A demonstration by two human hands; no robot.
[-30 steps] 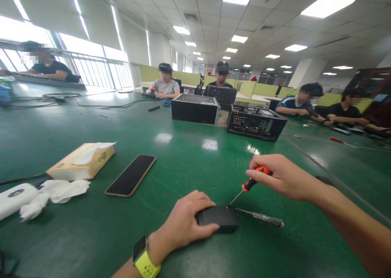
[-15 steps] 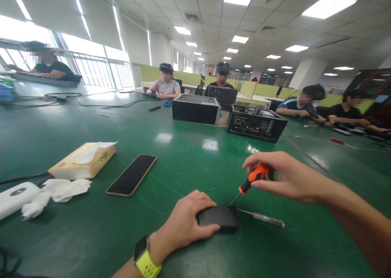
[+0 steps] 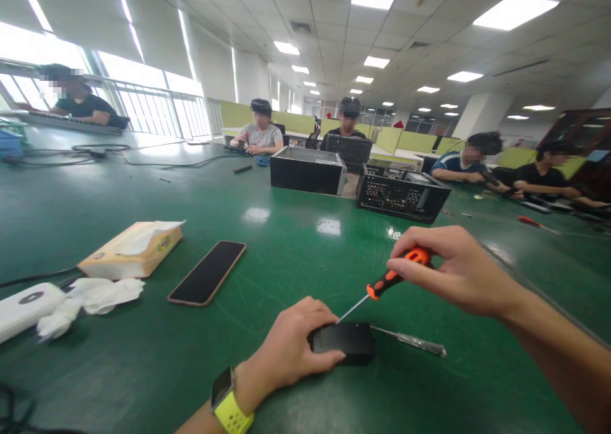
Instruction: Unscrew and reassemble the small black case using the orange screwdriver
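Observation:
Near the table's front, my left hand [image 3: 298, 338] grips a small black rectangular box [image 3: 351, 342], with fingers behind it and the thumb along its front. My right hand [image 3: 443, 265] is closed round the orange and black handle of a screwdriver [image 3: 377, 286]. The shaft slants down to the left, and its tip is at the box's back edge, close to my left index finger. I cannot tell whether the tip sits in a hole. A second screwdriver with a clear handle [image 3: 420, 343] lies on the table, its thin shaft pointing at the box's right end.
Left of my hands lie a phone [image 3: 207, 273], a tissue pack [image 3: 128, 252], crumpled tissues [image 3: 102, 295] and a white device [image 3: 28, 310]. Two computer cases [image 3: 305, 173] stand farther back on the green table [image 3: 281, 249]. Several people sit around it. Another screwdriver [image 3: 529, 221] lies at right.
The screwdriver tip has shifted left along the box's back edge, and the tool leans over more. My right hand has moved slightly right and up. My left hand keeps its hold.

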